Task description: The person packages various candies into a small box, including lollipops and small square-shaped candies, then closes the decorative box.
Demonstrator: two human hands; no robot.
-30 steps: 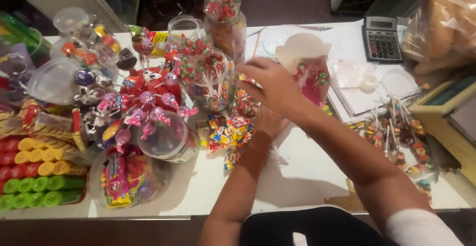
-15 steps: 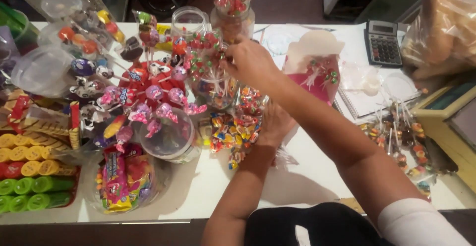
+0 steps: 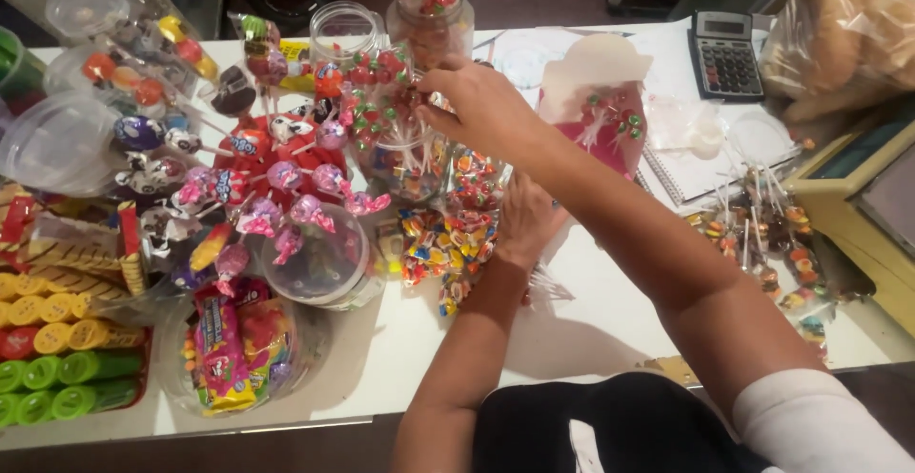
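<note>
From the head camera, the right hand (image 3: 481,106) has come across from the pink bag of lollipops (image 3: 599,115) to the red lollipops (image 3: 386,87) standing in a clear jar (image 3: 400,163) near the table's (image 3: 610,320) far edge. Half a second ago it was just arriving; now its fingers pinch at the sticks among them. The left hand (image 3: 524,220) stays flat, fingers spread, on small wrapped candies (image 3: 457,235) mid-table. So the bag looks set aside and the jar's bunch is being handled.
</note>
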